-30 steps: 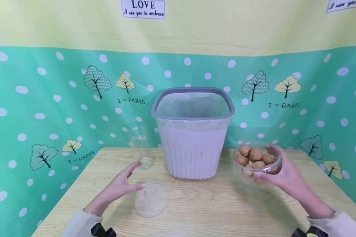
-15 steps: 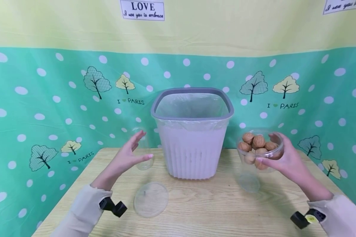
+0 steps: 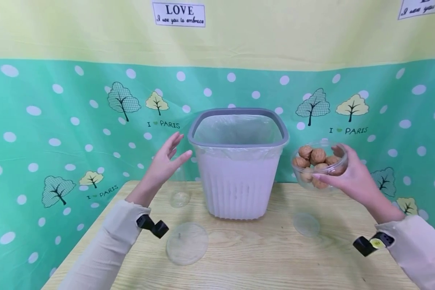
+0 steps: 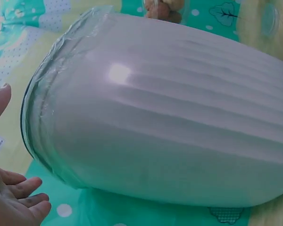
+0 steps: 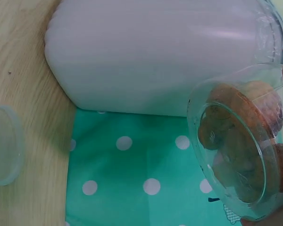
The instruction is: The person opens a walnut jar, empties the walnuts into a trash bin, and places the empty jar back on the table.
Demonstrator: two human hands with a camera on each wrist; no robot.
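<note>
My right hand (image 3: 351, 175) grips a clear plastic tub (image 5: 198, 141) by its side, thumb at the front. Several walnuts (image 3: 318, 155) fill the tub, which hangs in the air right of a pale waste bin (image 3: 235, 181). To the bin's left my left hand (image 3: 163, 165) is raised, fingers apart and holding nothing; in the left wrist view it shows beside the bin's rim. The bin has a grey rim (image 3: 239, 144) and a clear liner bag (image 3: 239, 125). Behind the left forearm stands a clear jar (image 3: 180, 197), partly hidden.
A clear round lid (image 3: 187, 243) lies on the wooden table (image 3: 253, 257) in front of the bin. A smaller clear disc (image 3: 306, 224) lies below the raised tub. A patterned green and yellow cloth (image 3: 235, 90) hangs behind the table.
My right hand has lifted the tub of walnuts higher, showing the disc on the table below. My left hand has risen from near the lid to beside the bin's upper part.
</note>
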